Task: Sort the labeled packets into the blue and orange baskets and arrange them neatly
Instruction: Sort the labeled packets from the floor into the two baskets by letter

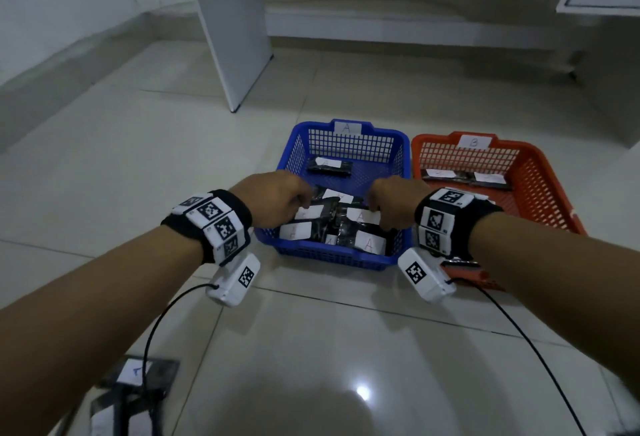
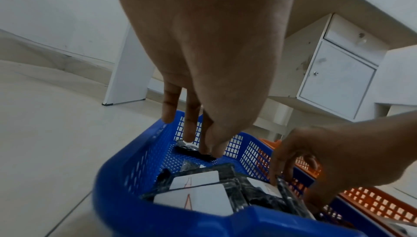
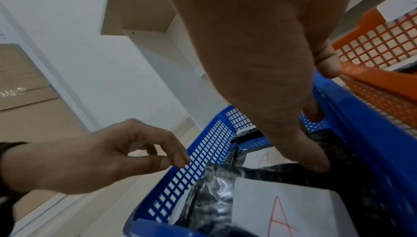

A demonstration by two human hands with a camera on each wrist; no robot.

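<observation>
The blue basket (image 1: 332, 259), tagged A, holds a loose pile of black packets with white A labels (image 1: 370, 243) at its near end. One more packet (image 1: 329, 167) lies alone at its far end. Beside it on the right, the orange basket (image 1: 540, 172), tagged B, holds labeled packets (image 1: 440, 174). My left hand (image 1: 304, 205) hovers over the pile's left side, fingers loosely curled around nothing (image 3: 173, 160). My right hand (image 1: 377, 217) pinches an A packet (image 3: 266, 159) on the pile's right side, thumb on top (image 3: 315, 166).
Both baskets stand on a pale tiled floor. Loose labeled packets (image 1: 135, 371) lie on the floor near my lower left. A white desk leg (image 1: 239, 55) and a white cabinet (image 2: 338, 80) stand behind the baskets. Cables trail from both wrist cameras.
</observation>
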